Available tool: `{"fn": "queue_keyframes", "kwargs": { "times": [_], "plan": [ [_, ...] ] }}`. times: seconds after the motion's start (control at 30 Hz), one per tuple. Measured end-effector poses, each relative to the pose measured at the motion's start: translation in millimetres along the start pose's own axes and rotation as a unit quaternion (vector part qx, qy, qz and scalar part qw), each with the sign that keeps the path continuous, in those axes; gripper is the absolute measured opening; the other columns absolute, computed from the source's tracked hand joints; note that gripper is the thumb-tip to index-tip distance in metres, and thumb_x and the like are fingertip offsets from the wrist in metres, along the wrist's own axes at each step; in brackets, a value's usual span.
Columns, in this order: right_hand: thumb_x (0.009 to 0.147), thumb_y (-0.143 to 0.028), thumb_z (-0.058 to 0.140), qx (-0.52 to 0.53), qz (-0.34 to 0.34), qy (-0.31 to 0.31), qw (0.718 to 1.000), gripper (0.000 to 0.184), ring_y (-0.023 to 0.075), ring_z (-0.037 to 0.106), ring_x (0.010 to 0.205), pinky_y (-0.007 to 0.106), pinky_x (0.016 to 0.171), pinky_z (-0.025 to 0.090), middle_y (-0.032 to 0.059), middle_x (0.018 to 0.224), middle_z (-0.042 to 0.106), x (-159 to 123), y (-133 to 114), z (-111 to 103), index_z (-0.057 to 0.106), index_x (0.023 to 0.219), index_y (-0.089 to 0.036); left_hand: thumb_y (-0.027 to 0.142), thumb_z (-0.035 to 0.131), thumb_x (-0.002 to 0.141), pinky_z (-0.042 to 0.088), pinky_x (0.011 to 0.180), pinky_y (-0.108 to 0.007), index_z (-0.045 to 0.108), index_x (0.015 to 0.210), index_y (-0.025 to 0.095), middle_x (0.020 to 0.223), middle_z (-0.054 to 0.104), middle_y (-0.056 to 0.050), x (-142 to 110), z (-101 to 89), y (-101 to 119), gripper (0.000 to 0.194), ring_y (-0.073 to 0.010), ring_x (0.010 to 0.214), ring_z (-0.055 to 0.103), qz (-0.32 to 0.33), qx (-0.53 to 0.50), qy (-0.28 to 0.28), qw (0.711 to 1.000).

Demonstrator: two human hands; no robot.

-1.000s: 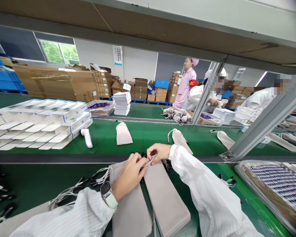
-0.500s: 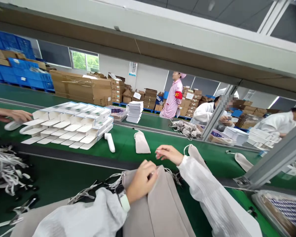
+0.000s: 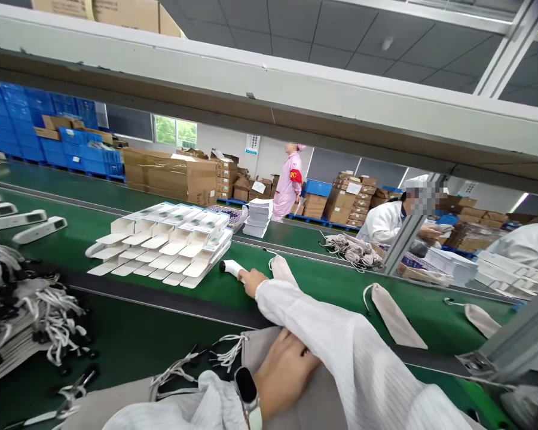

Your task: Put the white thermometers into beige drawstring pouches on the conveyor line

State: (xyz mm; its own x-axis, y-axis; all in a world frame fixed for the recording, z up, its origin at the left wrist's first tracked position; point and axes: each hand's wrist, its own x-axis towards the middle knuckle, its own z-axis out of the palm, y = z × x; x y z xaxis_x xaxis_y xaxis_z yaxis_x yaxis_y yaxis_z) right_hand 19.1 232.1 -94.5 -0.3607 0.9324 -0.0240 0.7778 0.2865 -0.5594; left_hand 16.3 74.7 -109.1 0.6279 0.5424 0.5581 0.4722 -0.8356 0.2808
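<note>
My right hand reaches across to the green conveyor belt and closes on the near end of a white handheld device. The device lies beside a fanned stack of open white cartons. My left hand rests on a stack of grey drawstring pouches in front of me. My right sleeve hides its fingers. A watch sits on my left wrist.
Grey pouches lie singly on the belt, with a heap of them on the far side. Bundled cords and white devices are at left. A slanted metal post stands at right. Co-workers are beyond.
My right hand left the pouches, moved forward and left over the belt, and took hold of the white device. My view swung up and left. The left hand stayed on the pouches.
</note>
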Motion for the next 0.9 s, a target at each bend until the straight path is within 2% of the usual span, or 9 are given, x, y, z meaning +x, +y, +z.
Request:
{"fn": "queue_keyframes", "kwargs": {
  "times": [0.13,0.23,0.3,0.37,0.43,0.57,0.67,0.77,0.9],
  "plan": [
    [0.074,-0.013,0.047,0.148,0.044,-0.007,0.988,0.027,0.0222,0.06,0.075,0.042,0.066,0.046,0.007,0.077,0.055,-37.1,34.7,-41.0,0.048,0.101,-0.017,0.021,0.032,0.087,0.043,0.071,-0.033,0.052,0.088,0.021,0.092,0.051,-0.005,1.7,-5.4,3.0,0.02,-0.0189,0.083,0.05,-0.088,-0.045,0.001,0.995],
    [0.082,-0.02,0.038,0.273,0.025,0.032,0.961,0.041,0.0173,0.061,0.079,0.034,0.064,0.049,0.0065,0.084,0.057,-82.2,49.3,-77.6,0.027,0.121,-0.02,0.023,0.025,0.089,0.041,0.072,-0.028,0.048,0.087,0.02,0.088,0.043,-0.004,2.8,-9.6,4.7,0.023,-0.015,0.079,0.046,-0.117,-0.107,0.01,0.987],
    [0.077,-0.025,0.049,0.408,-0.023,0.078,0.909,0.056,0.0169,0.06,0.084,0.031,0.066,0.048,0.0061,0.091,0.057,-113.6,51.5,-100.1,0.018,0.125,-0.024,0.023,0.024,0.09,0.039,0.074,-0.027,0.046,0.089,0.02,0.089,0.04,-0.003,3.1,-10.5,4.8,0.022,-0.0139,0.079,0.045,-0.117,-0.141,0.012,0.983],
    [0.067,-0.026,0.062,0.525,-0.069,0.107,0.842,0.071,0.0182,0.061,0.081,0.031,0.066,0.048,0.0044,0.088,0.059,-140.0,48.6,-117.6,0.021,0.124,-0.024,0.024,0.023,0.09,0.038,0.075,-0.027,0.044,0.088,0.021,0.089,0.038,-0.002,2.9,-10.0,4.8,0.021,-0.0132,0.08,0.044,-0.116,-0.169,0.013,0.979],
    [0.06,-0.026,0.068,0.568,-0.094,0.136,0.806,0.077,0.0181,0.061,0.074,0.032,0.066,0.048,0.0017,0.08,0.06,-158.0,42.7,-127.6,0.024,0.123,-0.024,0.024,0.023,0.09,0.037,0.077,-0.026,0.043,0.087,0.021,0.089,0.036,-0.002,2.2,-9.2,5.9,0.021,-0.0131,0.081,0.043,-0.115,-0.186,0.009,0.976],
    [0.058,-0.025,0.07,0.549,-0.107,0.204,0.804,0.07,0.0145,0.06,0.067,0.031,0.062,0.05,-0.0028,0.073,0.056,-169.6,31.6,-124.9,0.031,0.117,-0.026,0.023,0.022,0.09,0.036,0.077,-0.025,0.043,0.084,0.021,0.088,0.034,-0.002,0.6,-9.4,12.3,0.022,-0.0132,0.081,0.041,-0.115,-0.198,-0.01,0.973],
    [0.06,-0.026,0.068,0.556,-0.126,0.15,0.808,0.056,0.0131,0.058,0.054,0.032,0.051,0.051,-0.0051,0.069,0.054,-165.7,28.3,-111.2,0.034,0.104,-0.025,0.024,0.023,0.09,0.036,0.076,-0.024,0.042,0.081,0.021,0.086,0.034,-0.001,1.5,-11.9,17.5,0.021,-0.013,0.079,0.04,-0.128,-0.21,0.002,0.969],
    [0.061,-0.025,0.067,0.594,-0.118,0.086,0.791,0.045,0.0124,0.057,0.049,0.031,0.048,0.05,-0.0055,0.066,0.053,-160.0,28.3,-98.6,0.037,0.093,-0.022,0.025,0.024,0.09,0.036,0.077,-0.024,0.043,0.079,0.021,0.084,0.034,-0.001,4.3,-15.5,20.8,0.022,-0.0133,0.079,0.04,-0.146,-0.214,0.025,0.966],
    [0.063,-0.031,0.066,0.597,-0.094,0.082,0.793,0.035,0.0124,0.058,0.059,0.027,0.052,0.049,-0.0018,0.067,0.054,-157.8,29.7,-92.0,0.043,0.084,-0.017,0.026,0.025,0.09,0.037,0.075,-0.024,0.045,0.081,0.022,0.083,0.035,-0.001,8.0,-19.9,23.2,0.022,-0.0136,0.077,0.041,-0.161,-0.219,0.033,0.962]
  ]
}}
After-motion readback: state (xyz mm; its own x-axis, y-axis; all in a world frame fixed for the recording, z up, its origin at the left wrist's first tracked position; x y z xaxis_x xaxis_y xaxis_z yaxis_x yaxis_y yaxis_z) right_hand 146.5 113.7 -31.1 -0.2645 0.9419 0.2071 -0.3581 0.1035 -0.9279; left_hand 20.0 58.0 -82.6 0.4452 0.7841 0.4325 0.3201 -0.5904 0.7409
